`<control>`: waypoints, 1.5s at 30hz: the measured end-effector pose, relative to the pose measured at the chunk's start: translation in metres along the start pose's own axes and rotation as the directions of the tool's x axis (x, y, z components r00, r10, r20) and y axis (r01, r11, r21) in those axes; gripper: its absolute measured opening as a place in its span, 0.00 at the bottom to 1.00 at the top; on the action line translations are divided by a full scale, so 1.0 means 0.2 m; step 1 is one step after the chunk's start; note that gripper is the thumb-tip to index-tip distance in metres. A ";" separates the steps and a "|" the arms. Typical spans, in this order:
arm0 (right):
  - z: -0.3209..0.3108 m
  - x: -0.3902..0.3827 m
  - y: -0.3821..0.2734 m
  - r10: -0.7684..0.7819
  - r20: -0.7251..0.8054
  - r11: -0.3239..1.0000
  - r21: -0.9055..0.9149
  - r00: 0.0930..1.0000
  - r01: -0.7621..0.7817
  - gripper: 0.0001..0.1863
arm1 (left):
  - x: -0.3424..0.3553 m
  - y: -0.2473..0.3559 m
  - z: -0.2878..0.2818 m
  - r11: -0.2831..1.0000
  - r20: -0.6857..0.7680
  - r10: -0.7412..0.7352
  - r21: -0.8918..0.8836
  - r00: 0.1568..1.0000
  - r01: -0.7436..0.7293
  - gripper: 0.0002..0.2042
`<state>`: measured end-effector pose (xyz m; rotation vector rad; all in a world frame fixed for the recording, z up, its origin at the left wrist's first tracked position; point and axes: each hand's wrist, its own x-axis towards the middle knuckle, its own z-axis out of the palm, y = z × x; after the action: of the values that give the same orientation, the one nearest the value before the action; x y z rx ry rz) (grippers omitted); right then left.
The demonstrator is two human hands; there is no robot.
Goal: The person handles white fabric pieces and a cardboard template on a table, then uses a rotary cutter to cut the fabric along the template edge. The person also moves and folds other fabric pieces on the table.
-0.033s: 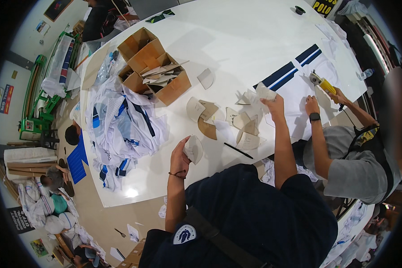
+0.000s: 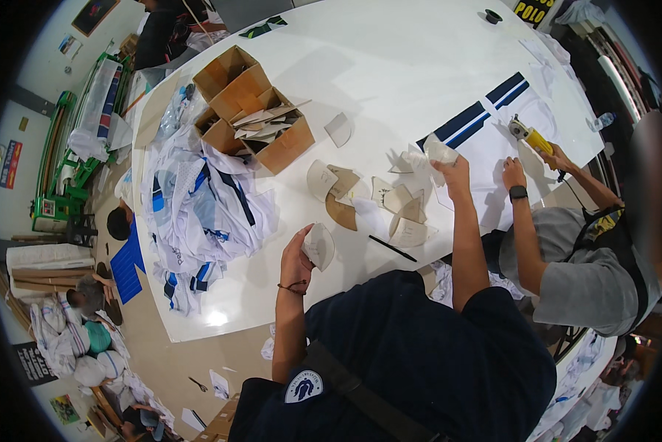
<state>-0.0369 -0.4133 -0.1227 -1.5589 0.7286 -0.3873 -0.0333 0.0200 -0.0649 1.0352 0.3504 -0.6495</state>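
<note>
My left hand (image 2: 298,261) is closed on a pale curved card piece (image 2: 320,247) low over the table's near edge. My right hand (image 2: 456,177) grips another pale card piece (image 2: 439,149) above a loose pile of cut card shapes (image 2: 392,193) in cream and brown. A black pen (image 2: 392,249) lies between my hands. Farther back, cardboard boxes (image 2: 279,151) hold more card pieces, and a single grey shape (image 2: 337,130) lies beside them.
White garment pieces with blue stripes (image 2: 198,199) heap at the table's left (image 2: 360,51). At right, a co-worker (image 2: 581,272) works a yellow electric cutter (image 2: 535,138) on white fabric with navy strips (image 2: 452,125). A bottle (image 2: 602,121) lies near the right edge.
The card piece in my right hand has tilted and shifted very slightly. My left hand looks the same.
</note>
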 end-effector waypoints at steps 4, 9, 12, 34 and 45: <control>-0.04 0.00 -0.04 -0.004 0.006 0.970 0.244 1.000 0.002 0.23 | 0.01 0.01 0.03 1.000 0.016 -0.009 -0.015 1.000 0.009 0.23; -0.02 -0.03 -0.25 -0.006 0.154 0.963 0.267 0.988 -0.035 0.23 | 0.04 0.03 0.03 1.000 0.024 -0.022 -0.011 0.999 0.023 0.23; -0.04 0.01 -0.30 -0.044 0.243 0.981 0.194 0.969 -0.004 0.23 | 0.05 0.02 0.02 0.999 0.045 -0.012 0.035 0.999 0.011 0.22; 0.35 0.06 0.01 -0.235 0.302 0.403 -0.835 0.924 0.375 0.34 | 0.01 0.01 -0.04 0.999 -0.020 0.010 -0.049 1.000 -0.011 0.22; 0.12 0.01 -0.11 -0.106 0.191 0.929 -0.331 0.976 0.166 0.25 | 0.04 0.01 -0.03 0.998 0.029 0.021 -0.066 0.999 -0.019 0.22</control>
<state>-0.0156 -0.3960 -0.1056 -1.9569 0.5757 -0.2306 -0.0258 0.0237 -0.0711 0.9643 0.3324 -0.6308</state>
